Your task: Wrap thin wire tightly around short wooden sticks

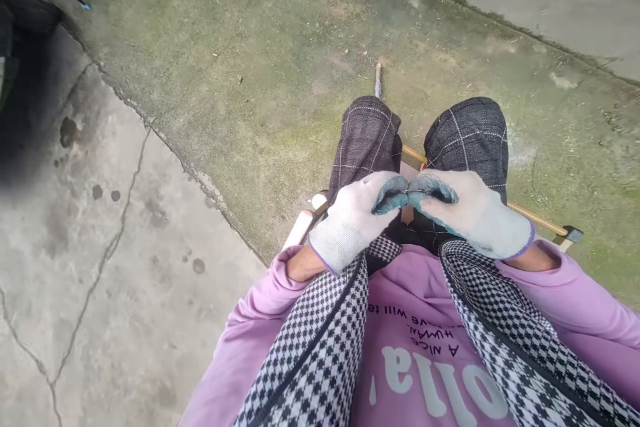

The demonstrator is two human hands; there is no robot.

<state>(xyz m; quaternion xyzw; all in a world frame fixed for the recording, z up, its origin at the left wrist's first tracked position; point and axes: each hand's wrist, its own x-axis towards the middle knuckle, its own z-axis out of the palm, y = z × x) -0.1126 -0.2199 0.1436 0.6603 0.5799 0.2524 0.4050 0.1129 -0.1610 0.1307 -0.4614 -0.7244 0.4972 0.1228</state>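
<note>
I sit on a chair and look down at my lap. Both hands wear white knit gloves with grey-blue coated fingers. My left hand (pixel 357 217) and my right hand (pixel 473 210) rest between my knees with fingers curled. Their fingertips meet at the middle, above my dark checked trousers (pixel 367 137). Whether anything lies inside the curled fingers is hidden. A thin stick with a pale tip (pixel 378 80) pokes out on the ground just beyond my left knee.
A wooden chair rail (pixel 537 217) runs under my legs to the right. Mossy concrete ground (pixel 260 80) stretches ahead. Cracked, stained grey concrete (pixel 100 247) lies at the left. A dark object (pixel 25 27) stands at the far upper left.
</note>
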